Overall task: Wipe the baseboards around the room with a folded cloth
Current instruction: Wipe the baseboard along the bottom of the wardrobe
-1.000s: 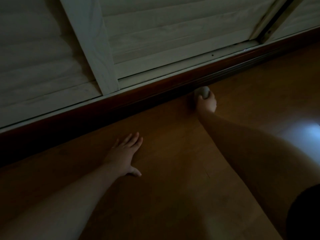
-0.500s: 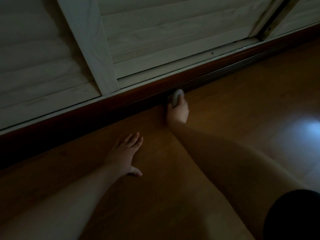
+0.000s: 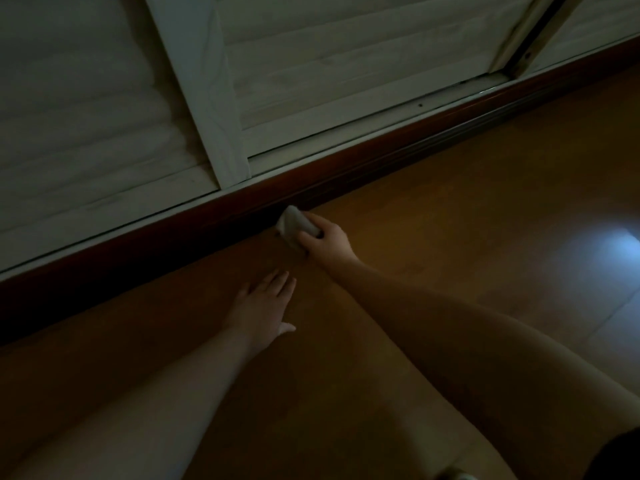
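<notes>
A pale folded cloth (image 3: 297, 225) is grasped in the right hand (image 3: 325, 242), whose grip is curled around it, and is pressed against the dark baseboard (image 3: 207, 220) where it meets the floor (image 3: 450, 209). The left hand (image 3: 261, 308) is laid flat on the floor, fingers straight and released, nearer the body.

This looks like a room in a home, dimly lit. A warm brown wooden floor (image 3: 450, 209) runs up to a dark reddish baseboard (image 3: 346, 171), and above it stand pale sliding doors (image 3: 346, 64) with horizontal slats, riding on a metal track (image 3: 381, 124), probably a built-in wardrobe, though the gloom makes that hard to confirm. A soft patch of light (image 3: 616, 244) glints on the polished boards at the right.
</notes>
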A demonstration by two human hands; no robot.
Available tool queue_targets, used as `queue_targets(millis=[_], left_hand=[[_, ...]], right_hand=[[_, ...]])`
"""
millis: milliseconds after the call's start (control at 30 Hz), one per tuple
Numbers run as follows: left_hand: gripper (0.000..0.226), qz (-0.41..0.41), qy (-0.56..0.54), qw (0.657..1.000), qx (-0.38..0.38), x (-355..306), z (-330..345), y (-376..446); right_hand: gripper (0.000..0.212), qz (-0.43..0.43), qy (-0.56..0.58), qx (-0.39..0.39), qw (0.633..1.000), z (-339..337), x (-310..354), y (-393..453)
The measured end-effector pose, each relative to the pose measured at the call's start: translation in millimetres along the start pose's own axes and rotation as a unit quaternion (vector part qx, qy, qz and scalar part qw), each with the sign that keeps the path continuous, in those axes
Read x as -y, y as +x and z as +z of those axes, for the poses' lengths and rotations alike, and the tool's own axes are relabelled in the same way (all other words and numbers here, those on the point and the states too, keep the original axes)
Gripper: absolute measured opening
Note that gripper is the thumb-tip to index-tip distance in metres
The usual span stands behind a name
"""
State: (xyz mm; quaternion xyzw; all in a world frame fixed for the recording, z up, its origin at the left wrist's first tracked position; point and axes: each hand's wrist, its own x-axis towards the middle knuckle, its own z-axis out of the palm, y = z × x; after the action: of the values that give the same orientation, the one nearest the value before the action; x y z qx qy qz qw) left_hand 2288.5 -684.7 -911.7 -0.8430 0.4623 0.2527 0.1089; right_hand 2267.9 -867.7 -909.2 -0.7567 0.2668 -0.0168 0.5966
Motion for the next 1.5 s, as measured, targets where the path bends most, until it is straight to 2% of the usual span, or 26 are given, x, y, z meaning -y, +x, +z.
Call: queue_targets(millis=[67,133,200,267,333,500,700,833,933,1033,1133,1267,1433,1500], left_hand=[[0.077,-0.007,-0.001,1.000,0.002,9.4,-1.1,-12.1],[0.070,0.000,-0.003,1.000,-0.009,19.7,-11.6,-19.4],[0.067,0.008,-0.024,0.999,-0.038,24.2,-31.3,-25.0],[0.066,0.008,-0.044,0.997,-0.065,23.2,-51.7,-33.5],[0.066,-0.003,-0.049,0.997,-0.065,17.4,-70.9,-48.6],[0.072,0.003,-0.028,0.999,-0.024,-14.0,-130.1,-87.5],[0.072,0.024,-0.020,0.999,-0.034,-45.7,-209.4,-118.5],[0.071,0.031,-0.017,0.999,-0.022,-68.1,-262.9,-141.8],[0.066,0.036,-0.037,0.998,-0.035,-84.3,-305.4,-154.7],[0.062,0.016,-0.091,0.995,-0.037,-106.0,-341.9,-170.8],[0.064,-0.007,-0.094,0.995,-0.040,-111.2,-366.0,-180.6],[0.064,-0.053,-0.120,0.991,-0.025,-108.5,-369.1,-179.3],[0.067,-0.042,-0.110,0.993,-0.002,-105.7,-341.8,-153.4],[0.065,-0.054,-0.116,0.992,0.022,-105.2,-336.9,-137.7]], right_hand=[[0.054,0.014,0.075,-0.061,0.995,-5.6,-3.4,-11.9],[0.053,0.051,0.187,-0.132,0.972,-11.7,-3.1,-27.8],[0.055,0.091,0.326,-0.196,0.920,-20.2,0.4,-45.8],[0.059,0.118,0.391,-0.247,0.878,-32.3,8.7,-67.6],[0.064,0.143,0.351,-0.266,0.886,-45.8,21.5,-93.2],[0.059,0.152,0.192,-0.232,0.941,-78.7,59.0,-173.1],[0.057,0.127,0.100,-0.280,0.946,-124.2,122.0,-252.5],[0.056,0.108,0.037,-0.273,0.955,-171.4,171.4,-284.1],[0.056,0.098,0.006,-0.258,0.961,-201.9,206.5,-289.9],[0.056,0.109,0.009,-0.247,0.963,-218.9,234.0,-290.5],[0.057,0.096,0.012,-0.234,0.967,-230.9,253.0,-280.2],[0.057,0.110,-0.007,-0.227,0.968,-251.7,261.7,-257.6],[0.057,0.116,-0.025,-0.226,0.967,-255.9,241.9,-223.8],[0.059,0.161,0.009,-0.251,0.955,-256.2,231.4,-214.8]])
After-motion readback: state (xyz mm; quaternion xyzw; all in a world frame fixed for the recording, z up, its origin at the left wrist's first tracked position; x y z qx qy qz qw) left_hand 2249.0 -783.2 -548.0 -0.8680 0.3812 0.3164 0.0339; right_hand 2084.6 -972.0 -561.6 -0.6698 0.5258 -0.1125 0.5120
